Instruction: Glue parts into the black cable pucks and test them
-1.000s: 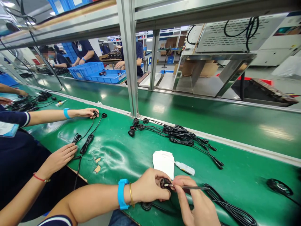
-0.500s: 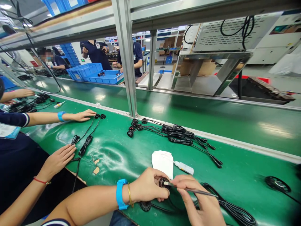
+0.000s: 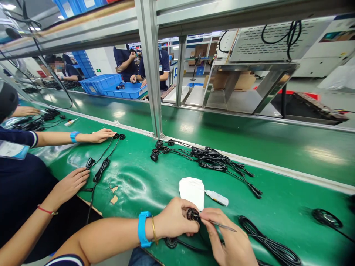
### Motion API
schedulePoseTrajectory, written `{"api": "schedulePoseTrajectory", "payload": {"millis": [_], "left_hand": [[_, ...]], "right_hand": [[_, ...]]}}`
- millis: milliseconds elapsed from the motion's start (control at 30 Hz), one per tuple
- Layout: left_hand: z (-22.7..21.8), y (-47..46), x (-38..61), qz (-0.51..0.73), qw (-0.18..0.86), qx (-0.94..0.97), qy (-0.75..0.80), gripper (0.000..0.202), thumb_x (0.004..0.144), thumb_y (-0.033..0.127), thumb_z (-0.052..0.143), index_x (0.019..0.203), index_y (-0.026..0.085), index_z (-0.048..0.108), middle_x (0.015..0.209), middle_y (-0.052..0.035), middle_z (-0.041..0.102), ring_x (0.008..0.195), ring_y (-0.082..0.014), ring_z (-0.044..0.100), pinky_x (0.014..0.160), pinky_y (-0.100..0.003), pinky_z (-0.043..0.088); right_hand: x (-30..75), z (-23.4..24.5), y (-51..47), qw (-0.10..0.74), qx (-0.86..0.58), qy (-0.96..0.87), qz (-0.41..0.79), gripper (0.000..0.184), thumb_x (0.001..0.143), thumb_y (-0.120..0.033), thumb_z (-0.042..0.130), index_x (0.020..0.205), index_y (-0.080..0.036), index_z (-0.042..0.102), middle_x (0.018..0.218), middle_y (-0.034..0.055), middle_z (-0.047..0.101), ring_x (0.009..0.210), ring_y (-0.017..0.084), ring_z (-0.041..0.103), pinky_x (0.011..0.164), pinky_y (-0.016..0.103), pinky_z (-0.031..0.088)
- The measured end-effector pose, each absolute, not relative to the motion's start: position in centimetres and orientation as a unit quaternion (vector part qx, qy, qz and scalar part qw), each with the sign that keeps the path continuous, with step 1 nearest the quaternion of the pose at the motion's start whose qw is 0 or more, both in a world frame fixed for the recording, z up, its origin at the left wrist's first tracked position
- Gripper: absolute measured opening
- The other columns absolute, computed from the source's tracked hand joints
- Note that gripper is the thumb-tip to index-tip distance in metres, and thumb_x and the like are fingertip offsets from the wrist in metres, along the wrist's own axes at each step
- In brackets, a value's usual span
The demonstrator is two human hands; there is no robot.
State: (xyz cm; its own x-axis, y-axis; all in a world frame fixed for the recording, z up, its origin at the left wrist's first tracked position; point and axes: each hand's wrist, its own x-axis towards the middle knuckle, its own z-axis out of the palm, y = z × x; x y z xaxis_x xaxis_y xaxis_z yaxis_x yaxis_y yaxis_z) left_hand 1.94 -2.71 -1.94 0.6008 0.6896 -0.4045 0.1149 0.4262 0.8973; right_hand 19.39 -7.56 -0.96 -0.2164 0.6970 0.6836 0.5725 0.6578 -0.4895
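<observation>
At the far left, a co-worker's far hand (image 3: 98, 135), with a blue wristband, rests lightly on the green bench mat (image 3: 144, 192) just beside two round black cable ends (image 3: 119, 136). The co-worker's near hand (image 3: 68, 186), with a red string bracelet, lies open beside a looped black cable (image 3: 101, 170). Further along, a tangled bundle of black cables (image 3: 208, 159) lies on the mat, its round ends gathered near a metal upright (image 3: 155, 111). Closer in, a small plastic squeeze bottle (image 3: 217, 198) lies against a white cloth (image 3: 191, 193).

The person's left hand (image 3: 176, 218), with a blue wristband and gold bangle, curls narrowly around a round black cable part (image 3: 193, 214), holding it just above the mat. The right hand (image 3: 229, 236) pinches a slim steel pick (image 3: 222, 226), with its tip at that part. A second round black part (image 3: 172, 242) lies on the mat under the left hand. To the right are a coiled black cable (image 3: 266, 240) and, near the edge, a round black disc (image 3: 326, 218).
</observation>
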Motion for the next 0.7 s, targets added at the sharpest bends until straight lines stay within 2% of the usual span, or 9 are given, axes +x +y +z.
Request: {"api": "schedulePoseTrajectory", "payload": {"millis": [133,367,700], "left_hand": [[-1.7,-2.5,2.0,0.190,0.744,0.483,0.420,0.024,0.057,0.014,0.064,0.081,0.012,0.068,0.053,0.0041,0.058,0.046,-0.0092,0.053,0.046,-0.019,0.042],[-2.1,-2.5,1.9,0.188,0.750,0.491,0.402,0.027,0.058,0.012,0.063,0.084,0.011,0.069,0.054,0.0042,0.057,0.048,-0.0087,0.053,0.046,-0.017,0.041],[-1.8,-2.4,1.9,0.185,0.753,0.489,0.400,0.026,0.058,0.013,0.064,0.083,0.011,0.069,0.054,0.0037,0.057,0.048,-0.0094,0.052,0.046,-0.018,0.041]], "right_hand": [[20.1,-0.3,-7.7,0.492,-0.420,-0.758,0.091,0.016,0.093,-0.009,0.052,0.102,-0.019,0.059,0.088,0.0059,0.067,0.081,0.015,0.069,0.073,0.022,0.058],[20.6,-0.8,-7.4,0.486,-0.375,-0.772,0.163,0.023,0.092,-0.005,0.050,0.107,-0.020,0.057,0.093,0.0069,0.067,0.091,0.016,0.068,0.077,0.024,0.058],[20.8,-1.4,-7.6,0.479,-0.379,-0.775,0.161,0.025,0.091,-0.003,0.050,0.109,-0.019,0.056,0.095,0.0073,0.066,0.093,0.016,0.067,0.079,0.024,0.057]]}}
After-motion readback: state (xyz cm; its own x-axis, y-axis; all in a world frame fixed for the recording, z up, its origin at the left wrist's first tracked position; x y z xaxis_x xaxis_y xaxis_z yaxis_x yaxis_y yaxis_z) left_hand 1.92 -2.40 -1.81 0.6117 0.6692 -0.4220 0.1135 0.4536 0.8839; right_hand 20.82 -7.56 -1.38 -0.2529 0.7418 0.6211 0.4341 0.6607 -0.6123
